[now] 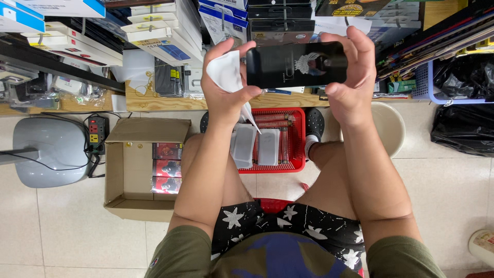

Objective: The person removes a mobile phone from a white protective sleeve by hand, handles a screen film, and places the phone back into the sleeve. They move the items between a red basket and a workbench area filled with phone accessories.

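A black smartphone (296, 64) with a dark glossy screen is held flat between both my hands, above my knees. My left hand (222, 85) grips the phone's left end and also pinches a white cloth or wipe (226, 69) against it; a strip of the white material hangs down below the palm. My right hand (350, 77) wraps around the phone's right end, thumb on the near edge and fingers over the far edge.
A red plastic basket (296, 149) with flat packaged items sits on the tiled floor between my feet. An open cardboard box (116, 175) stands to the left, beside a grey stool (46, 149) and a power strip (96, 135). Shelves of boxed goods (164, 36) run along the top; black bags (463, 128) lie at right.
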